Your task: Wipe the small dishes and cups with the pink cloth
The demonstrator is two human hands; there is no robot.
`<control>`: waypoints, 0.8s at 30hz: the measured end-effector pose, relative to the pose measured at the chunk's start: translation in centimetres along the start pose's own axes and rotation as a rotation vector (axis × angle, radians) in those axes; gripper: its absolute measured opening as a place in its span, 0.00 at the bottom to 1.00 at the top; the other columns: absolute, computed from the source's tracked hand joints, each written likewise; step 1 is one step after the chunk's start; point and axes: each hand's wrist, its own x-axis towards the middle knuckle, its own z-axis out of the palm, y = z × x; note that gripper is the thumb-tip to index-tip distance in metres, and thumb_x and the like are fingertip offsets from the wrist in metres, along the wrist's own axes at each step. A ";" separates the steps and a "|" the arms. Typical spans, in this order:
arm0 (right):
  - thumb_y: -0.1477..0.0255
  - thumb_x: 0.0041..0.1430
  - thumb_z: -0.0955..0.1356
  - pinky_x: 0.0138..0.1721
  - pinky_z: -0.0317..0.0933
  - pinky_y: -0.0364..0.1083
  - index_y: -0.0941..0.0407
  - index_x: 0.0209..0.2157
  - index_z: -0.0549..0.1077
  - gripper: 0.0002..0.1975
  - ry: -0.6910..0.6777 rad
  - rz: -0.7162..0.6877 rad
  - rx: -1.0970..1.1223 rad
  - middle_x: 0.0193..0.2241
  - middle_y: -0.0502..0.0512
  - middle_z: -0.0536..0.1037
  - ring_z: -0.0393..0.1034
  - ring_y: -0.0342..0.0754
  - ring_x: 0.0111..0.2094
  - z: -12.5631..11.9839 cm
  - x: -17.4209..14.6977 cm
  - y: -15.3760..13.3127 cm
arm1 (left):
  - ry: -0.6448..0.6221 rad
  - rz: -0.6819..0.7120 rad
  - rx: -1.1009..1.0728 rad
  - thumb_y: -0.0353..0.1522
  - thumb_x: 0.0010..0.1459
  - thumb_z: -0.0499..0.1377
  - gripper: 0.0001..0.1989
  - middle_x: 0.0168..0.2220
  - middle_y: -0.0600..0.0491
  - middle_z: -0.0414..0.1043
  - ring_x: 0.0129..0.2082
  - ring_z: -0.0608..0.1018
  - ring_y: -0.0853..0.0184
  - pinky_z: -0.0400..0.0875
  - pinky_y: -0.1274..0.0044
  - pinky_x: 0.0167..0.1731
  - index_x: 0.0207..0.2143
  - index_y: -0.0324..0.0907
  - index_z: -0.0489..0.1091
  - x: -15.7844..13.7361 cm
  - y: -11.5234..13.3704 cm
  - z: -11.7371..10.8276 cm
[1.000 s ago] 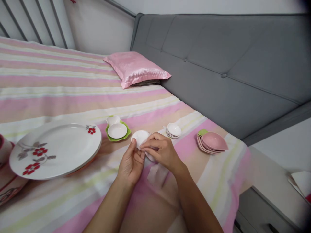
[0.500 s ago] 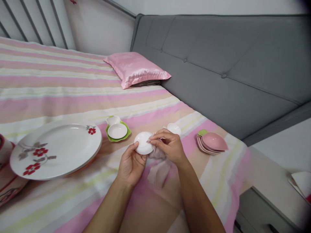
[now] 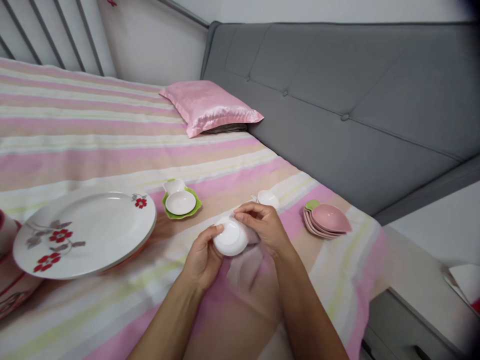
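In the head view, a small white dish (image 3: pixel 229 239) is gripped by my left hand (image 3: pixel 205 255), thumb on its rim. Its underside with a round foot ring faces me. My right hand (image 3: pixel 265 226) pinches a pale, thin cloth (image 3: pixel 245 265) against the dish's far right edge, and the cloth hangs below. Just beyond my right hand lies another white dish (image 3: pixel 267 198), partly hidden by it. Left of my hands, small white dishes (image 3: pixel 180 202) rest on a green leaf-shaped dish (image 3: pixel 182 217).
At the left, a large white plate with red flowers (image 3: pixel 93 225) lies beside a red-trimmed container (image 3: pixel 15 285). Stacked pink dishes (image 3: pixel 330 220) sit at the right, near the bed's edge. A pink pillow (image 3: pixel 213 105) lies against the grey headboard (image 3: pixel 322 85).
The held dish has tilted so its underside shows, and it has moved slightly down and right. The cloth is now at its right edge.
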 end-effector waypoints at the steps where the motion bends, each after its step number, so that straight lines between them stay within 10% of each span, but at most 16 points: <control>1: 0.69 0.42 0.74 0.40 0.63 0.45 0.54 0.26 0.78 0.06 -0.012 0.037 0.011 0.29 0.50 0.78 0.71 0.44 0.34 0.0 0.0 0.0 | 0.006 -0.001 0.013 0.24 0.45 0.60 0.08 0.28 0.51 0.76 0.29 0.76 0.68 0.72 0.79 0.33 0.32 0.35 0.72 0.0 -0.1 -0.1; 8: 0.66 0.40 0.75 0.33 0.64 0.43 0.56 0.29 0.77 0.12 -0.106 0.241 0.075 0.26 0.51 0.78 0.70 0.43 0.29 -0.3 -0.3 0.5 | 0.040 0.042 0.080 0.26 0.43 0.64 0.07 0.26 0.53 0.74 0.25 0.74 0.72 0.70 0.82 0.29 0.28 0.35 0.71 0.0 -0.5 -0.3; 24: 0.70 0.41 0.75 0.41 0.63 0.44 0.55 0.27 0.77 0.08 0.015 0.041 0.121 0.30 0.50 0.78 0.71 0.43 0.34 0.0 0.3 1.1 | -0.078 0.199 0.056 0.22 0.51 0.58 0.18 0.39 0.49 0.76 0.35 0.77 0.71 0.72 0.82 0.36 0.46 0.39 0.69 0.2 -0.1 0.5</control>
